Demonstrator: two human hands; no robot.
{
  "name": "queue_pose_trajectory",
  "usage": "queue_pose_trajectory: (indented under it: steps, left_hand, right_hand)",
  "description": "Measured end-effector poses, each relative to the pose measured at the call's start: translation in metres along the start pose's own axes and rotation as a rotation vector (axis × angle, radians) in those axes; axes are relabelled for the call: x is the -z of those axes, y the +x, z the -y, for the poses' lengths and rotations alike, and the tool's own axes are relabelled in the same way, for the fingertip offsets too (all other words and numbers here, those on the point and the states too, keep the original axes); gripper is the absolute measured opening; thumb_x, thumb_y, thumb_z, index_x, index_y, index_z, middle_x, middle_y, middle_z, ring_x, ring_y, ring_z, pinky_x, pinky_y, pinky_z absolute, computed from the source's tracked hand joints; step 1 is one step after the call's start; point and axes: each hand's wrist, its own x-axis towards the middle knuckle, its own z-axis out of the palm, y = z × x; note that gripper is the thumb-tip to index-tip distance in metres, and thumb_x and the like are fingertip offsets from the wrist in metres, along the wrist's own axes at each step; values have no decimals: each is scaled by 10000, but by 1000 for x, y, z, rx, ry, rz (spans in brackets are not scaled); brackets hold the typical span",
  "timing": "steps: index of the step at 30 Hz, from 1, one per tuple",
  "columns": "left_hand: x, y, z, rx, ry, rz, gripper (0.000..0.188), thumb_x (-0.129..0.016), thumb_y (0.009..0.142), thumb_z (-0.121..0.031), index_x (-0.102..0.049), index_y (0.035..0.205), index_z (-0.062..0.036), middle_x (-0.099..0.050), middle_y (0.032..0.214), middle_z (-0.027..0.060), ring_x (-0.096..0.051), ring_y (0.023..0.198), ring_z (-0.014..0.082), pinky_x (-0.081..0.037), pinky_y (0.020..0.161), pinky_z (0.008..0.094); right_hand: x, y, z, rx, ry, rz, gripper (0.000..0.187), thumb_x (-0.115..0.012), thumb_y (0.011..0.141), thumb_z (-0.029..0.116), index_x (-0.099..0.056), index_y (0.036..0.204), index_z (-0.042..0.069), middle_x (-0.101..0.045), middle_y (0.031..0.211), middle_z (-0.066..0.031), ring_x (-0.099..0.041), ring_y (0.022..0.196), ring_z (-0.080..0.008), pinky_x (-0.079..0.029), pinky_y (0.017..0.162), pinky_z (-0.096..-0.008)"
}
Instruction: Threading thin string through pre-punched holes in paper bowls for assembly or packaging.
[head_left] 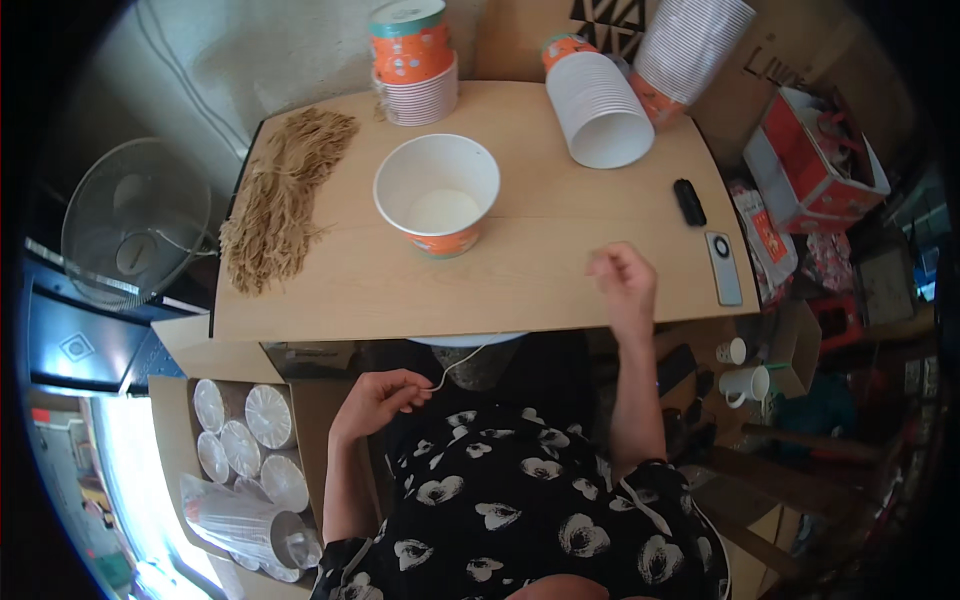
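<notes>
My left hand (385,402), in front of the table's near edge, is closed in a pinch on a thin pale string (459,362). The string curves up from my fingertips toward the table edge. Over the right part of the table my right hand (626,290) is raised with its fingers curled; whatever it may hold is too small to make out. Between and beyond the hands stands an upright paper tub (440,200), white inside and orange outside. A tangled bundle of tan strings (285,195) lies at the left of the table (500,290).
Stacked paper tubs (415,75) stand at the back left. Another tub stack (605,115) lies on its side at the back right. A black object (689,202) and a grey phone (724,268) lie at the right edge. Below left, an open carton (312,440) holds wrapped tub stacks.
</notes>
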Motion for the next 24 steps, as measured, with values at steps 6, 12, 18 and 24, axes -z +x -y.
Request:
queue_pose_trajectory:
  steps: [6,12,18,24]
  left_hand:
    - [-78,43,-92,-455,128,-312,443,-664,946,-29,-551,1373,9,-606,1369,149,-685,1025,178,-587,790,291]
    - [-79,75,-94,-321,-265,35,244,-615,1020,-107,-596,1218,33,-699,1115,120,-700,941,143,-575,781,258]
    - [-72,75,-80,-297,-346,-130,165,-611,1030,-140,-646,1062,18,-709,908,75,-680,772,113,-548,703,229]
    - [-76,84,-73,-373,-349,-311,149,-608,1027,-111,-641,1067,29,-708,910,74,-680,774,107,-551,696,225]
  right_hand:
    - [-43,-24,51,233,-78,366,128,-682,874,-61,-573,876,7,-630,1174,-111,-606,896,-141,-490,750,-257]
    - [-52,-24,59,490,-241,374,167,-738,869,66,-581,851,12,-638,1177,-150,-640,1029,-317,-525,840,-358]
    - [-55,-25,39,212,-33,170,61,-648,908,-3,-588,899,-13,-633,1199,-141,-601,1067,-200,-470,912,-298]
    - [-71,-57,12,20,61,118,115,-643,966,52,-691,1038,-24,-678,1016,-62,-624,926,-121,-500,783,-251]
